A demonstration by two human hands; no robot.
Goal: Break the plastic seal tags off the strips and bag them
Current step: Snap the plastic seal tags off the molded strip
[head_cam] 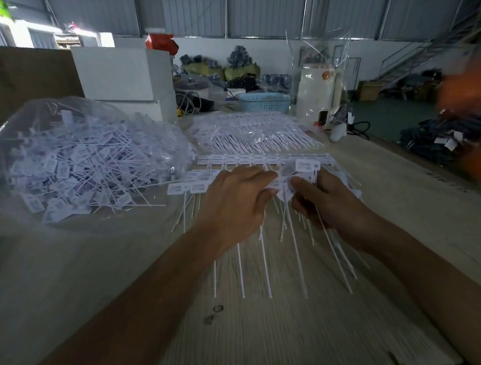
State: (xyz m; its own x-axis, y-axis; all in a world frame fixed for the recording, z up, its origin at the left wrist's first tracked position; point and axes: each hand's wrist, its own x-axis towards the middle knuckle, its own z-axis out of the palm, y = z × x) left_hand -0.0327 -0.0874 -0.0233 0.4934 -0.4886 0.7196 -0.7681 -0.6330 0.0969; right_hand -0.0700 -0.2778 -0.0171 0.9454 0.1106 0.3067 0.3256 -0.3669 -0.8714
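Two bare forearms are reaching in from the near edge of the pale wooden table [103, 279], where open board is lying between the camera and the work. Left hand [236, 201] is lying palm down on a strip of white seal tags [193, 187], its fingers extended and its thumb meeting the tags at the middle. Right hand [319, 197] is curling its fingers and thumb around a bunch of tags [304, 165] just right of the left hand, with the long tails trailing toward the camera. Printing on the tag faces is too blurred to read. One clear plastic bag [84, 154], heaped with loose tags too many to count, is sitting left of the left hand. One further stack of unbroken strips [252, 132] is lying beyond the hands, with a blue basket [264, 101] behind it. An orange blur [473, 89] is intruding at the table's right edge.
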